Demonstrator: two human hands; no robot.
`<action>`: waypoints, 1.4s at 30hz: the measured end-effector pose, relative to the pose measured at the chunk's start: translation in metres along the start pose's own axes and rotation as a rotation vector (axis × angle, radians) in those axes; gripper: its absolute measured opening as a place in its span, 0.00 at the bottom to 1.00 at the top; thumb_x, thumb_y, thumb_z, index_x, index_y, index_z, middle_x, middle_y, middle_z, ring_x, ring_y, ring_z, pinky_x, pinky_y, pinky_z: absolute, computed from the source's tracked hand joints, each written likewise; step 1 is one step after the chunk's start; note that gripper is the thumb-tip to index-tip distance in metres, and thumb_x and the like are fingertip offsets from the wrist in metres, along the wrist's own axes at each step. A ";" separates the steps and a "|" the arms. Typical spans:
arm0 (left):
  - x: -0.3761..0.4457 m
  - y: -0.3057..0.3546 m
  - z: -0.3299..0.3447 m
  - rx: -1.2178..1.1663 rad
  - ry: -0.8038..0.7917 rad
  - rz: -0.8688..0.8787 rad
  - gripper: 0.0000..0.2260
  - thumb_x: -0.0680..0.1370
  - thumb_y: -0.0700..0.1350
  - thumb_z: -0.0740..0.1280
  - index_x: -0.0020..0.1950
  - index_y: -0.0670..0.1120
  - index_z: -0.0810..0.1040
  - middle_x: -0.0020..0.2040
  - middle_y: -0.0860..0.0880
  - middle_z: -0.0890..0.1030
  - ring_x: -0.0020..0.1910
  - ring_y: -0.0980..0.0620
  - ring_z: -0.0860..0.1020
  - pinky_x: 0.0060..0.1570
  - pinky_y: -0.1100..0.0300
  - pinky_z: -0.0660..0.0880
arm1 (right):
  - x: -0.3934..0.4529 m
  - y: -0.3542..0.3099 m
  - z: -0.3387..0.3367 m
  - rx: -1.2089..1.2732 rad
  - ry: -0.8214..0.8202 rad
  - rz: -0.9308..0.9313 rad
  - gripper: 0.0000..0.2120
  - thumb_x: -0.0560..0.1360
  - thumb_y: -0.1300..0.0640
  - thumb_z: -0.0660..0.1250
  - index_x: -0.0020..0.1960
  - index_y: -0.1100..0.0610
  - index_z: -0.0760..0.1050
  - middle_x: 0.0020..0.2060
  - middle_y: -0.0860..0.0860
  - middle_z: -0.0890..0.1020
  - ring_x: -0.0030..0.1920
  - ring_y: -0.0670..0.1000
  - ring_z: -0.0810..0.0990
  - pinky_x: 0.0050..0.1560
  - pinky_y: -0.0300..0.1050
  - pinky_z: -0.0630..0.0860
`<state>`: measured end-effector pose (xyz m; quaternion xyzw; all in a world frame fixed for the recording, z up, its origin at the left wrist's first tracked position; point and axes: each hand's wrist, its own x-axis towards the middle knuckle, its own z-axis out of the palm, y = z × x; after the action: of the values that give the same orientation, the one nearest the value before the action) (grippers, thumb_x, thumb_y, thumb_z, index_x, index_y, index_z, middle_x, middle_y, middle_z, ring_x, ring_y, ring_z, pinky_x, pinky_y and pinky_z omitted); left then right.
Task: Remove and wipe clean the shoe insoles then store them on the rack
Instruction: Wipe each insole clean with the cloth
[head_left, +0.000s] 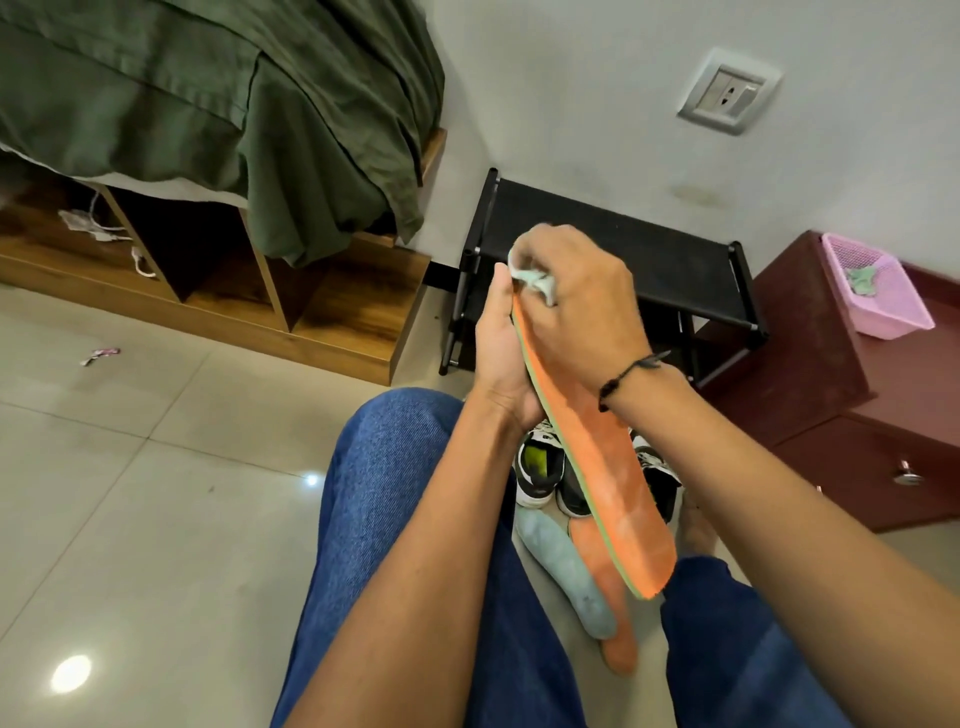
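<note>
Orange insole (597, 447): above the shoes (545, 475), before the rack (613, 260). Left hand (501, 358) grips its edge, steadying it; right hand (576, 296) pinches cloth (535, 280) against toe end for wiping.

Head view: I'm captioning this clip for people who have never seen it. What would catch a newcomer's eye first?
The orange insole in the middle, gripped along its edge by the left hand while the right hand presses a pale cloth on its far end. Behind it, by the wall, stands the black rack; below, on the floor between the knees, lie two more insoles and black-and-white shoes.
</note>
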<state>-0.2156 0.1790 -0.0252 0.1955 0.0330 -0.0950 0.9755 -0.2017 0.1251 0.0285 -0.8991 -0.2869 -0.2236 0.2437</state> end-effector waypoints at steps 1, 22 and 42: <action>0.000 0.000 0.000 -0.016 0.000 0.004 0.24 0.80 0.61 0.54 0.60 0.42 0.75 0.59 0.40 0.76 0.62 0.45 0.75 0.67 0.51 0.68 | 0.001 0.001 0.003 -0.031 -0.012 -0.047 0.06 0.69 0.60 0.61 0.41 0.60 0.75 0.38 0.54 0.77 0.36 0.53 0.76 0.35 0.43 0.70; 0.004 -0.005 0.004 0.062 0.027 0.004 0.25 0.82 0.57 0.49 0.56 0.41 0.78 0.47 0.44 0.83 0.47 0.50 0.81 0.52 0.57 0.77 | 0.007 0.034 -0.008 -0.178 0.207 0.089 0.03 0.69 0.68 0.62 0.42 0.65 0.73 0.40 0.59 0.77 0.36 0.57 0.75 0.37 0.33 0.57; 0.008 0.000 0.005 0.145 0.043 -0.068 0.33 0.79 0.63 0.47 0.69 0.36 0.67 0.63 0.41 0.74 0.61 0.47 0.75 0.62 0.58 0.71 | -0.020 0.024 -0.002 0.333 0.001 0.203 0.03 0.70 0.60 0.68 0.42 0.57 0.80 0.40 0.49 0.82 0.42 0.45 0.79 0.47 0.36 0.73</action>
<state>-0.2078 0.1755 -0.0213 0.2665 0.0534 -0.1260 0.9541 -0.2013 0.0986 0.0118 -0.8706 -0.2276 -0.1478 0.4104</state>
